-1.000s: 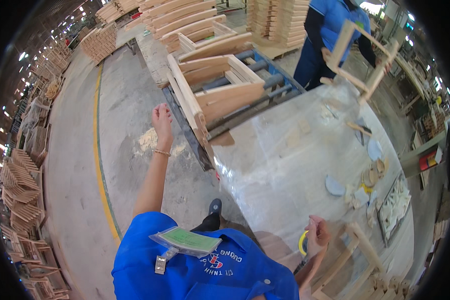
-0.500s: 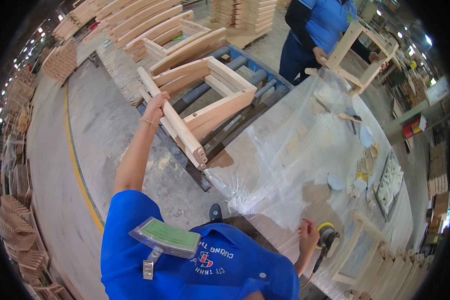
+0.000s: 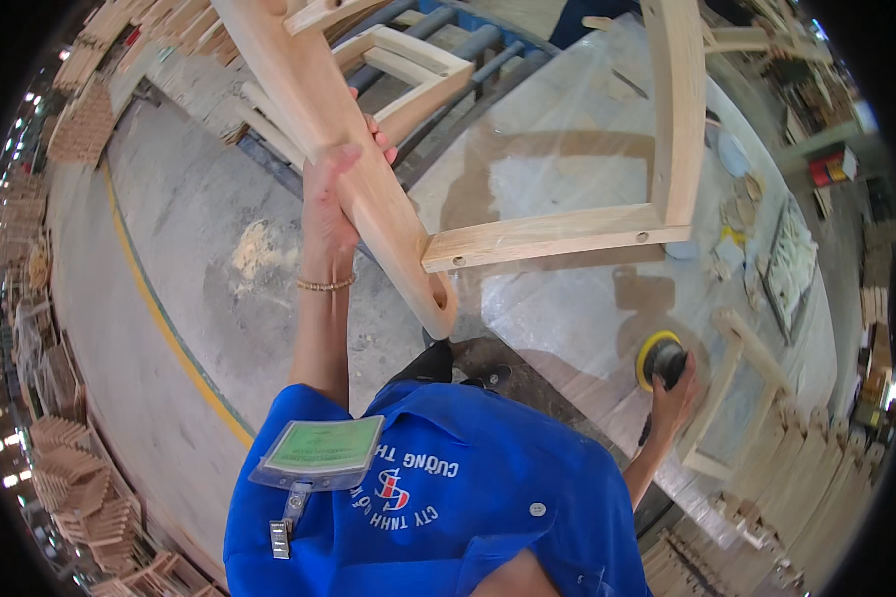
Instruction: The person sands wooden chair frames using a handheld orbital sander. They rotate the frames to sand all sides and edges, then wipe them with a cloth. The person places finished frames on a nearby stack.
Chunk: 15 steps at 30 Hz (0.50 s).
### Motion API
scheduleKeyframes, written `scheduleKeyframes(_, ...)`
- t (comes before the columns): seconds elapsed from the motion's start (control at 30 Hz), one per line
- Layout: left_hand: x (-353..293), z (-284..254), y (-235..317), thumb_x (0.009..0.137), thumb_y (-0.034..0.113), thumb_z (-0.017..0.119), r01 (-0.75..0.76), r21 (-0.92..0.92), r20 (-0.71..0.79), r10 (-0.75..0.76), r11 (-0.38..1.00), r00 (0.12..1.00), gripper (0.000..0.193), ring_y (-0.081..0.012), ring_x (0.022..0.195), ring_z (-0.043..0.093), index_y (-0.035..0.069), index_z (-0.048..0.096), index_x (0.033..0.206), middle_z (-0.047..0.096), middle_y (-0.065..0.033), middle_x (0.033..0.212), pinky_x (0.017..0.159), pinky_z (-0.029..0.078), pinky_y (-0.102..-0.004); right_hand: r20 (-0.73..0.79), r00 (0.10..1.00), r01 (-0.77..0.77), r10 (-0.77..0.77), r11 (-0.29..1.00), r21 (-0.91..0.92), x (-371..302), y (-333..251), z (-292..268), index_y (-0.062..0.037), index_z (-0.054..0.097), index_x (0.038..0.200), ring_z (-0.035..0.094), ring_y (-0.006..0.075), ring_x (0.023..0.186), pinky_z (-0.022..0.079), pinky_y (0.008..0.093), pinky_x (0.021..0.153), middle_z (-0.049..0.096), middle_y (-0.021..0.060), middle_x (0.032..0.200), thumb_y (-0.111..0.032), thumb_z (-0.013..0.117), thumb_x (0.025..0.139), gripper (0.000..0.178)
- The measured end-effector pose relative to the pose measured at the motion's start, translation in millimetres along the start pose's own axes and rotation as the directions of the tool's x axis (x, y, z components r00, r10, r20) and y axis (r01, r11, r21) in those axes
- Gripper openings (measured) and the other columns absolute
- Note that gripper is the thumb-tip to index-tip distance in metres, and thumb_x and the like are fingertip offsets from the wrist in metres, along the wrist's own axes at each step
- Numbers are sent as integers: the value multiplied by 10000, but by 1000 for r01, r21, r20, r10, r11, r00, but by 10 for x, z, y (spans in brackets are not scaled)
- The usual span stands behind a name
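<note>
My left hand (image 3: 331, 197) is closed around the thick rounded bar of a pale wooden frame (image 3: 393, 204). The frame is lifted, tilted and close to me, with its other bars reaching over the table to the right; its top runs out of view. At the right, my right hand (image 3: 676, 394) is wrapped around the black body of a round power sander (image 3: 670, 364). The sander's yellow-edged pad faces left, and it is near the tabletop; whether it touches the table I cannot tell.
The plastic-covered table (image 3: 567, 308) carries a tray of white pieces (image 3: 791, 269), scraps and another wooden frame (image 3: 732, 398). Behind my left hand, a roller conveyor (image 3: 478, 45) bears more frames. Stacked wooden parts (image 3: 70, 488) stand at left. A co-worker's dark trousers (image 3: 577, 22) show at the top.
My left hand has raised a wooden frame from the conveyor and brought it nearer. My right hand, earlier open beside the sander, has taken hold of it. The co-worker is now mostly out of view.
</note>
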<state>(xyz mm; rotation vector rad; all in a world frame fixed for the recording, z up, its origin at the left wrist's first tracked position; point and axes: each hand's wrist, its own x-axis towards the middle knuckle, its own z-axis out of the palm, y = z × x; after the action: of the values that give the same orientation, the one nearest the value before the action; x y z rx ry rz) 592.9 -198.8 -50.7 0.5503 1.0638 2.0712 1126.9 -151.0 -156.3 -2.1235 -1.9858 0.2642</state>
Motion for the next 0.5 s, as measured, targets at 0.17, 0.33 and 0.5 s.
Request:
scheduleKeyframes(0.17, -171, 666, -150, 696, 133, 709, -143, 178, 287, 88, 974, 954, 664, -193, 1072, 572, 2, 519, 1318, 597, -97, 1168, 926, 465, -328, -84, 994, 79, -72, 993, 83, 148, 189, 108, -136, 444, 1444, 513, 354, 1232, 414, 444, 1042, 572, 160, 1308, -154, 796, 744, 784)
scheduleKeyframes(0.33, -310, 1126, -415, 680, 70, 708, -324, 330, 511, 121, 887, 851, 675, -169, 1175, 517, 28, 528, 1329, 600, -67, 1207, 1015, 397, -319, -92, 990, 126, -102, 946, 299, 2, 164, 31, -139, 511, 1400, 538, 361, 1203, 430, 435, 1023, 574, 165, 1301, -151, 803, 730, 731)
scheduleKeyframes(0.5, -410, 1257, -514, 707, 26, 692, -274, 470, 597, -74, 839, 799, 746, -148, 1152, 512, 31, 443, 1410, 586, -52, 1167, 1005, 399, -310, 20, 948, 259, -316, 811, 525, -364, -301, -310, -184, 544, 1393, 584, 346, 1151, 474, 421, 964, 586, 161, 1227, -161, 804, 738, 705)
